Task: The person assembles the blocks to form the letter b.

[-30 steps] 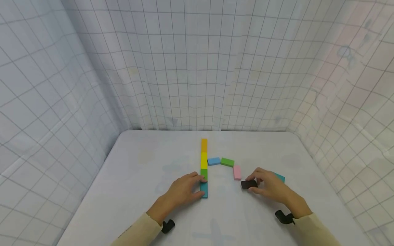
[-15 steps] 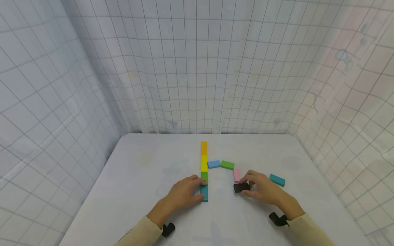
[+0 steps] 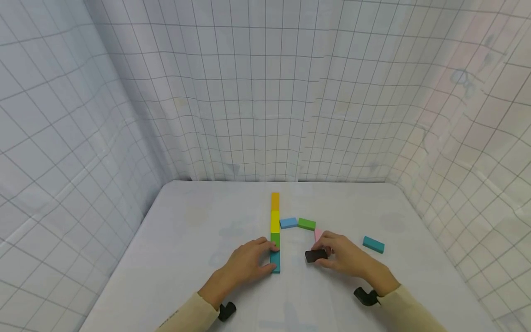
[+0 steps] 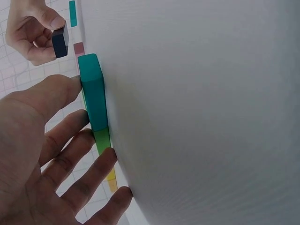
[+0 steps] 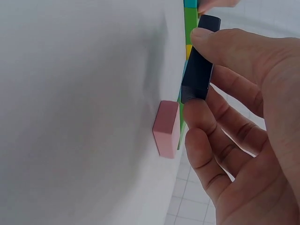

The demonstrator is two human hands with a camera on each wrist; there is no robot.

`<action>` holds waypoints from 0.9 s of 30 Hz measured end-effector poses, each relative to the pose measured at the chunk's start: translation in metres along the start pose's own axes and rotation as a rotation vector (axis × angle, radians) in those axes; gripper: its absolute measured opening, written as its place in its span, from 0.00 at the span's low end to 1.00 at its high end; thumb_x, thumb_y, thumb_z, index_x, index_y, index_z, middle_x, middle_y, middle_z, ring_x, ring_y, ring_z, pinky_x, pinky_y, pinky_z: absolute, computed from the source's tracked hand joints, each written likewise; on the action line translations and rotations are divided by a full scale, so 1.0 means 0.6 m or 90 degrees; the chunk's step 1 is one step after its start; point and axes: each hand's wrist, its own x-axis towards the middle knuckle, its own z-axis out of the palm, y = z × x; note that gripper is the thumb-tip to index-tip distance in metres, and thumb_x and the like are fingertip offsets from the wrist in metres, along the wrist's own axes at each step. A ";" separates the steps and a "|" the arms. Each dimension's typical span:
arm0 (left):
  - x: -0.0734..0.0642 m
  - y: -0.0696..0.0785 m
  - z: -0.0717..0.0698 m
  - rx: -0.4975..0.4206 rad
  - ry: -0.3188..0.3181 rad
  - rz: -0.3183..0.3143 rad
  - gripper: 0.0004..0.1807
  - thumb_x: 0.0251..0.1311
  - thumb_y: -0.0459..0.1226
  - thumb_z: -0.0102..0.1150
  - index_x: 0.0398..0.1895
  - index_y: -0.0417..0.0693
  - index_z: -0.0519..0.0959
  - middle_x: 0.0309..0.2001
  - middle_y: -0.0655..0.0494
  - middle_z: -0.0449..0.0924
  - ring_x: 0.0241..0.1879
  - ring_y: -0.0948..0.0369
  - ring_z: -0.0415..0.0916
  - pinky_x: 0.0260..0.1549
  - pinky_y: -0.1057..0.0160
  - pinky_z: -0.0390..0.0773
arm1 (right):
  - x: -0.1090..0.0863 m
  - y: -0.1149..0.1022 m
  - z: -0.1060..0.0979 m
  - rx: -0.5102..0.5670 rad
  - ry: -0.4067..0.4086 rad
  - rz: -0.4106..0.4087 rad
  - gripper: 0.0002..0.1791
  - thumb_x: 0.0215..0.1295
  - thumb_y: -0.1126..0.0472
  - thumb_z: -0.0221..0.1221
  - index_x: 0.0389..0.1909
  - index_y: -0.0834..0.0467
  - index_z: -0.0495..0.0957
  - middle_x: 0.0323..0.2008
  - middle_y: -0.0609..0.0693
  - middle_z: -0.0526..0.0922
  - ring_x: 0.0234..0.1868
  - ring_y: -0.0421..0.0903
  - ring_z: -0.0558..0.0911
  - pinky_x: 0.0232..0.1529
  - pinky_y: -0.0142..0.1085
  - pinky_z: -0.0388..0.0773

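Note:
My right hand [image 3: 346,258] pinches a black rectangular block [image 3: 316,256] between thumb and fingers. In the right wrist view that block [image 5: 200,58] hangs clear of the table, tilted. A pink block [image 3: 318,234] lies just beyond, partly hidden by the hand. My left hand [image 3: 249,260] touches a teal block [image 3: 275,263] at the near end of a straight row, its fingers loosely spread. Up the row come a green block [image 3: 275,239], a yellow block [image 3: 275,222] and an orange block [image 3: 275,201]. Branching right from the yellow one are a light blue block [image 3: 288,223] and another green block [image 3: 307,224].
Another teal block [image 3: 374,245] lies apart, to the right of my right hand. The white table [image 3: 199,216] ends at a gridded white curtain [image 3: 265,115], which also hangs on both sides. A black wrist mount [image 3: 366,296] sticks out below the right wrist.
My right hand has moved left with the black block, past the pink block's near end. The right-hand teal block has come fully into view. The left hand stays on the row.

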 end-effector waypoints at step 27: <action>0.002 0.003 0.003 0.011 0.011 -0.006 0.22 0.73 0.48 0.82 0.65 0.55 0.90 0.58 0.61 0.90 0.52 0.63 0.86 0.60 0.51 0.92 | 0.045 -0.035 0.042 0.004 -0.065 -0.011 0.16 0.74 0.55 0.81 0.59 0.49 0.92 0.51 0.41 0.87 0.43 0.31 0.80 0.48 0.27 0.85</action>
